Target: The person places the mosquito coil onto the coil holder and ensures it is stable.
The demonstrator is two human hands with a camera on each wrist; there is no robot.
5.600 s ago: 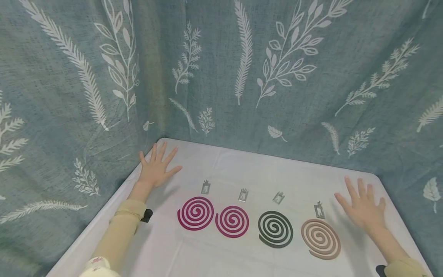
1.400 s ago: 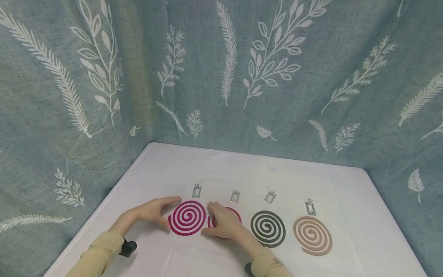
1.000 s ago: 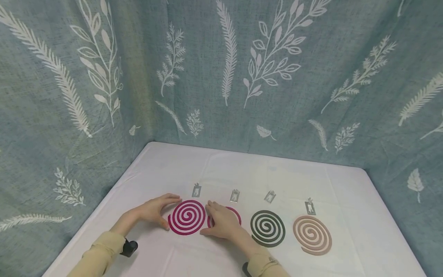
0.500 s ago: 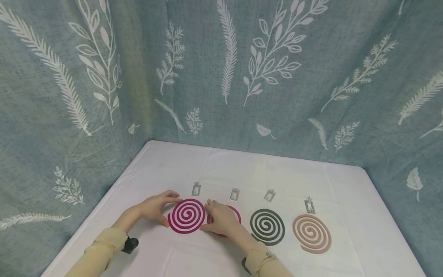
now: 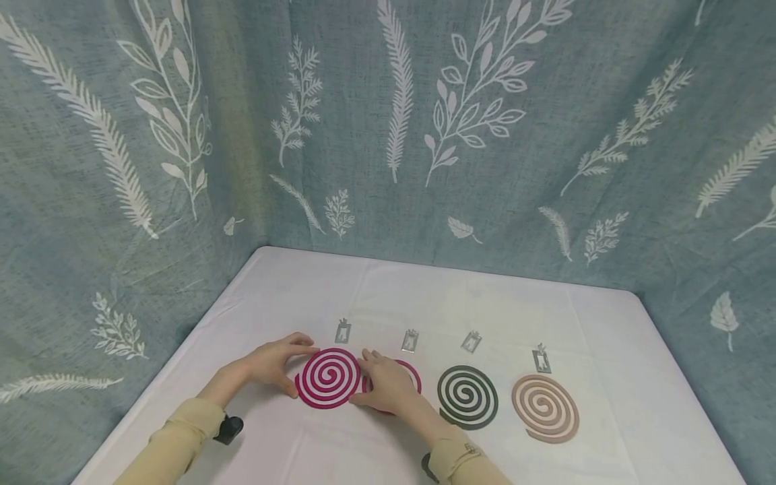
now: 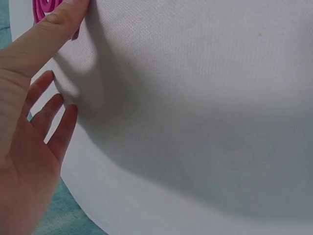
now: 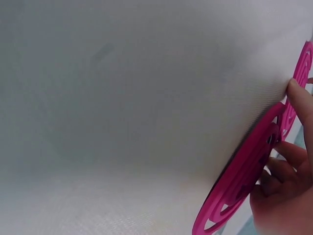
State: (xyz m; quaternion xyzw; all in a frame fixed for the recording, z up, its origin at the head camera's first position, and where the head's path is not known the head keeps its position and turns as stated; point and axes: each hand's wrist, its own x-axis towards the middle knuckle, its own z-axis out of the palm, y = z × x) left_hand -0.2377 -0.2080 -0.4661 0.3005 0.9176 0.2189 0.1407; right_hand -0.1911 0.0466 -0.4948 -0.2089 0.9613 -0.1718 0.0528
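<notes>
A magenta mosquito coil (image 5: pixel 328 378) lies flat on the white cloth in the head view, between my hands. My left hand (image 5: pixel 273 362) spans its left rim, thumb and index finger spread and touching or nearly touching it. In the left wrist view the other fingers (image 6: pixel 62 132) reach out loosely. My right hand (image 5: pixel 390 382) is at the coil's right rim, with the thumb tip at its edge. This hand hides most of a second magenta coil (image 5: pixel 413 372). In the right wrist view, that second coil (image 7: pixel 239 171) shows beneath the hand.
A dark green coil (image 5: pixel 467 397) and a tan coil (image 5: pixel 545 409) lie to the right. Behind the coils, several small metal coil stands (image 5: pixel 343 331) lie in a row. A blue-green leaf-patterned curtain (image 5: pixel 364 135) encloses the table's back and sides.
Both hands came down from the table's far corners to either side of the leftmost magenta coil. Over the last second they stay there, almost still, and the coil barely shifts.
</notes>
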